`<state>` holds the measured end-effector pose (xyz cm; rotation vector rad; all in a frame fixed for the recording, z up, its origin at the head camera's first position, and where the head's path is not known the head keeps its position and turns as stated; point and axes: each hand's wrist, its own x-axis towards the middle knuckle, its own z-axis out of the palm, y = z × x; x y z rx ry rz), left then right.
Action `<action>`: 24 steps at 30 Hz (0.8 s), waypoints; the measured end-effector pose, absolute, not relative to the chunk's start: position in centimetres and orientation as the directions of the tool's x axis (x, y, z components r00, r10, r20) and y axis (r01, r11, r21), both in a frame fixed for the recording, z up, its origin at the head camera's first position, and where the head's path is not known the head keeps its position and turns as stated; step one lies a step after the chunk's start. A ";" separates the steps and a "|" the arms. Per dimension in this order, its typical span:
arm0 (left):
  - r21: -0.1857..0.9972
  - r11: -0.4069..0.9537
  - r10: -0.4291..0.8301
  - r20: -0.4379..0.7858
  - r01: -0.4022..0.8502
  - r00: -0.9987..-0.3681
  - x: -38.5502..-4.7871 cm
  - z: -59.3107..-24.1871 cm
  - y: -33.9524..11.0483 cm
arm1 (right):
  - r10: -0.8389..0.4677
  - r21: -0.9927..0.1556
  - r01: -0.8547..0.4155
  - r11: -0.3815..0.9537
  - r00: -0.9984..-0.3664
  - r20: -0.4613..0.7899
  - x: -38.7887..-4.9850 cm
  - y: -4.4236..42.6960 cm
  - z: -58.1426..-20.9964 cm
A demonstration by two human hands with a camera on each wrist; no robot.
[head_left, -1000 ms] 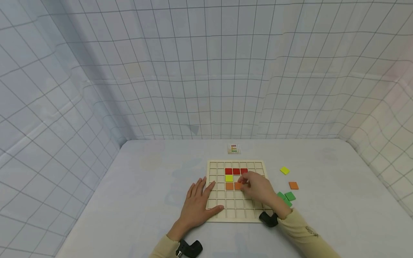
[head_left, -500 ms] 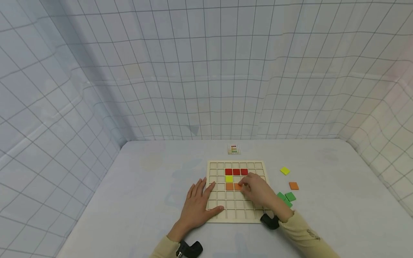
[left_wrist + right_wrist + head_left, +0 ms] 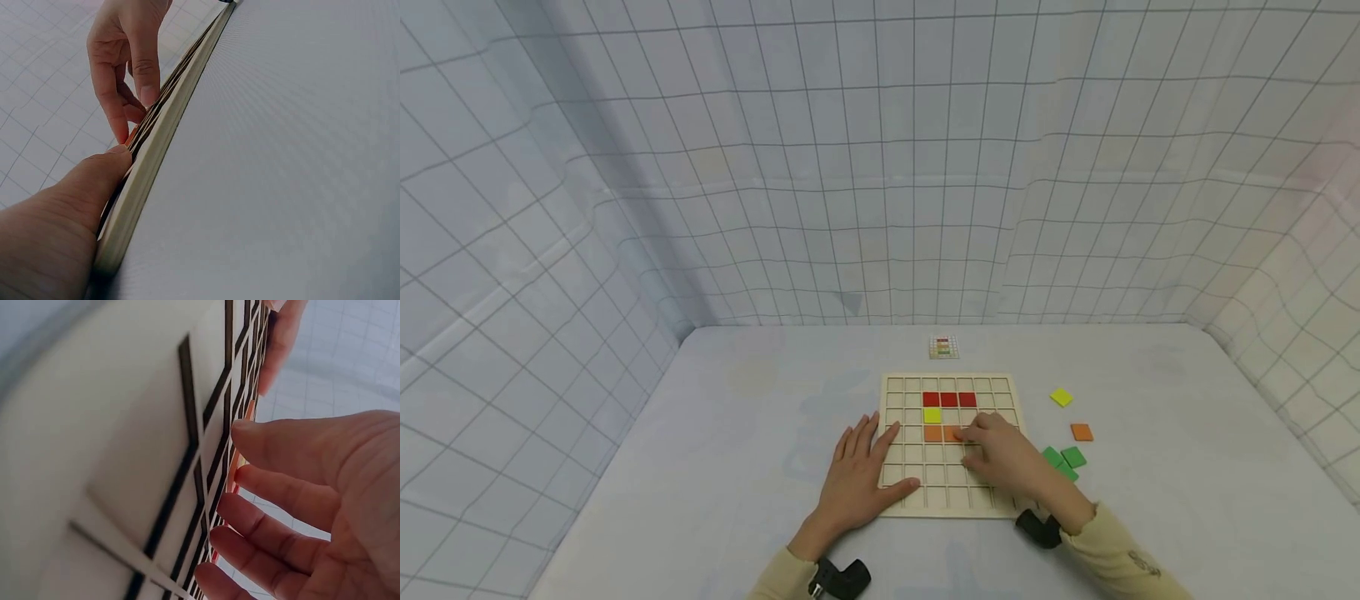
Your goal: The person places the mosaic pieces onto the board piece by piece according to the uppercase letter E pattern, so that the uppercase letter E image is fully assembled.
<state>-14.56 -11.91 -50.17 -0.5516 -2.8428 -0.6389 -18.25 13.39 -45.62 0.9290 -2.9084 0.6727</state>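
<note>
White cloth (image 3: 850,167) ruled with dark lines is hanging behind and along both sides of a pale surface (image 3: 745,467), where a square gridded board (image 3: 940,513) is lying flat. A small card (image 3: 943,347) is lying just beyond the board's far edge, showing rows of colour, red above and green below; the rest is too small to tell. Within the grid, three red tiles (image 3: 949,399) are sitting side by side, one yellow tile (image 3: 932,415) is lying under the leftmost red, and one orange tile (image 3: 932,433) is sitting under the yellow, with a second orange tile (image 3: 950,433) just to its right. The right hand (image 3: 1003,457) is reaching over the board, its index fingertip touching the second orange tile while the thumb is standing apart; this grip is partly open and not visibly pinching anything. The left hand (image 3: 853,475) is resting across the board's left edge, fingers spread, its grip wide open and holding nothing. Right of the board, a loose yellow tile (image 3: 1062,397), a loose orange tile (image 3: 1082,432) and three green tiles (image 3: 1073,457) are lying on the surface. Judging by this, the laying is standing roughly halfway: red seems complete, yellow and orange are seemingly lacking a tile each, and no green is showing in the grid yet.
</note>
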 end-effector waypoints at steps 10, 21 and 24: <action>0.387 0.827 0.327 0.259 0.408 -0.909 -14.6 -50.1 -11.8 | -0.525 -0.438 -0.562 0.702 -0.824 0.214 -17.1 16.0 -45.0; 0.383 0.826 0.326 0.273 0.413 -0.905 -14.5 -49.9 -11.9 | -0.175 -0.416 -0.231 0.880 -0.970 0.168 -17.2 22.1 -44.3; 0.386 0.829 0.322 0.264 0.406 -0.909 -14.5 -50.0 -11.9 | -0.138 -0.402 -0.178 0.898 -0.982 0.126 -17.4 23.7 -44.1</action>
